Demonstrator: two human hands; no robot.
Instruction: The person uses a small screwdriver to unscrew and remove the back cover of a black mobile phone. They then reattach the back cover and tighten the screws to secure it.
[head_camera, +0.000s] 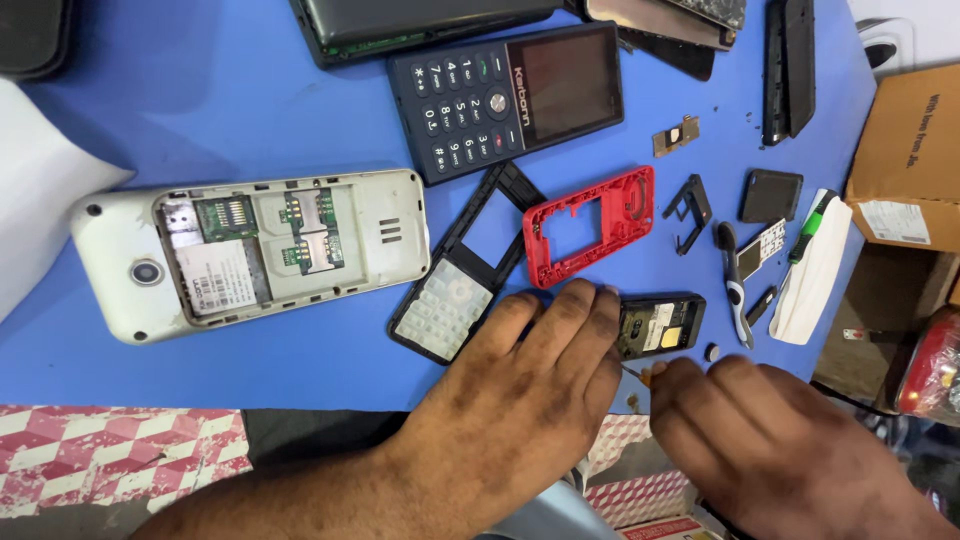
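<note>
My left hand (525, 385) lies fingers-down on the blue table (300, 110), its fingertips pressing the left end of a small black phone body (665, 325) with its circuit board exposed. My right hand (760, 430) is closed around a thin tool with an orange handle (645, 377), its metal tip pointing at the board. Just above lie a red phone frame (590, 225) and a black front frame with a pale keypad (462, 275).
A white phone with its back off (250, 250) lies at the left. A dark blue keypad phone (505, 100) sits at the top centre. A brush (733, 285), small black parts, a white cloth with a green pen (815, 260) and a cardboard box (910, 150) are at the right.
</note>
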